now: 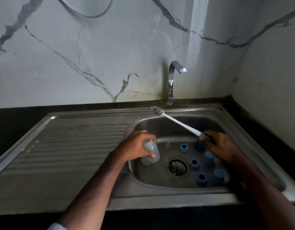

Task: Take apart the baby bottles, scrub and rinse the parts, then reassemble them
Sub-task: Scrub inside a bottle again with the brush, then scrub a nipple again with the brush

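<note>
My left hand (136, 145) grips a clear bottle body (151, 152) over the left side of the steel sink basin (160, 125). My right hand (221, 145) holds the handle of a white bottle brush (176, 121), whose bristle head points up and left over the sink's back rim, apart from the bottle. Several blue bottle parts lie on the basin floor: rings (184, 147) (194, 164) (201, 178) and caps (209, 157) (219, 176). A clear teat (167, 145) sits near the back of the basin floor.
A chrome tap (172, 80) stands behind the basin, with no water running. The drain (178, 167) is in the basin's middle. A ribbed steel draining board (73, 146) stretches to the left. Black counter and marble-look walls surround the sink.
</note>
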The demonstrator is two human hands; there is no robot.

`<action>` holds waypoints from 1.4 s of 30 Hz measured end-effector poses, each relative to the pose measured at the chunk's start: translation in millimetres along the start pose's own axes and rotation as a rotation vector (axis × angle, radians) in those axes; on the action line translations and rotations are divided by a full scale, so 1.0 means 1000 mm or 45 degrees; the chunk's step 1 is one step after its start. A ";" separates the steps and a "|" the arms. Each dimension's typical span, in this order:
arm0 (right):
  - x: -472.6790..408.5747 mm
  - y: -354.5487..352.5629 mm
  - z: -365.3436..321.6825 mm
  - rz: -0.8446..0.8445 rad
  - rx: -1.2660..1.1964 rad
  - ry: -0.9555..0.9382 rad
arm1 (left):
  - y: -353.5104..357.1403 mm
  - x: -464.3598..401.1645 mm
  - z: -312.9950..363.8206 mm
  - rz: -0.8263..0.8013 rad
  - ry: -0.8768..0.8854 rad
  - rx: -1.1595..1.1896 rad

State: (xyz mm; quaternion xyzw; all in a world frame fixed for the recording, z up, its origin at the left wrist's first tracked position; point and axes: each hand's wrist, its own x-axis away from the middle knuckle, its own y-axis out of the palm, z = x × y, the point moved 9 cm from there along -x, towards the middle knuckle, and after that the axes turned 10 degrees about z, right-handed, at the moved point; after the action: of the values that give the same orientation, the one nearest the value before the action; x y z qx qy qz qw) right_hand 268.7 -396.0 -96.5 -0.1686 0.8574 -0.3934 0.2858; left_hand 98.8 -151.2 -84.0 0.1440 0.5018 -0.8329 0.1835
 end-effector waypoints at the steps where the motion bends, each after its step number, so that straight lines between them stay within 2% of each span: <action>1: 0.000 0.000 -0.002 0.001 0.003 -0.006 | 0.009 0.000 0.005 -0.091 0.023 -0.067; 5: 0.002 -0.001 -0.004 -0.031 0.018 -0.021 | 0.054 0.008 0.008 -0.480 0.010 -0.312; 11: 0.002 0.001 0.000 -0.078 0.014 -0.032 | 0.084 0.020 -0.003 -0.775 -0.124 -0.459; 17: 0.000 0.004 -0.003 -0.114 0.013 -0.021 | 0.093 0.017 -0.007 -0.820 -0.065 -0.567; 26: -0.001 -0.003 0.008 -0.089 -0.025 0.102 | 0.096 -0.016 0.020 -0.598 0.149 -0.623; 28: -0.001 -0.006 0.010 -0.082 -0.033 0.123 | 0.109 -0.020 0.035 -0.641 0.161 -0.577; 34: 0.001 -0.007 0.011 -0.106 -0.054 0.159 | 0.166 -0.011 0.052 -1.055 0.183 -0.622; 39: -0.001 -0.004 0.008 -0.140 -0.033 0.138 | 0.187 -0.003 0.055 -1.161 0.196 -0.726; 42: -0.001 -0.004 0.007 -0.136 -0.049 0.144 | 0.191 -0.003 0.051 -1.104 0.063 -0.628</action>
State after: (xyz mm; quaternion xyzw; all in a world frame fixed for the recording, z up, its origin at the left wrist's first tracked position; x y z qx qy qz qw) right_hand 274.1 -401.8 -96.1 -0.1971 0.8695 -0.4002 0.2122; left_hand 184.8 -278.1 -209.1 -0.1059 0.7018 -0.6854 -0.1628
